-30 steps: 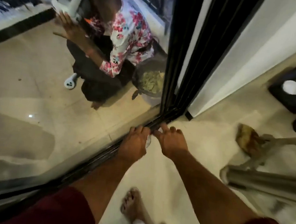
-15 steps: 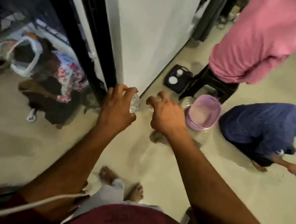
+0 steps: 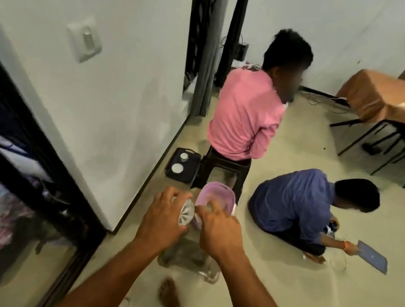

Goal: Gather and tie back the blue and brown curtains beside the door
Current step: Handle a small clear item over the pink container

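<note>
I see a person in a pink shirt [image 3: 246,115] on a dark stool [image 3: 222,171], another in blue [image 3: 293,204] kneeling, and a brown-draped desk [image 3: 385,96] by the wall.

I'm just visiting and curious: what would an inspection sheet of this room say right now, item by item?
Surface: pale floor, bare where visible.
Job's things: grey curtain and dark curtain hang by the far opening, untied; no blue or brown curtain seen.
Clutter: pink tub, black stool, black tray with two white discs, tablet.
Grippers: left hand grips a clear plastic cup; right hand pinches something I cannot make out.
Cables: wires on the floor by the far wall.
Surroundings: white wall with switch, covered table, two people nearby.
</note>
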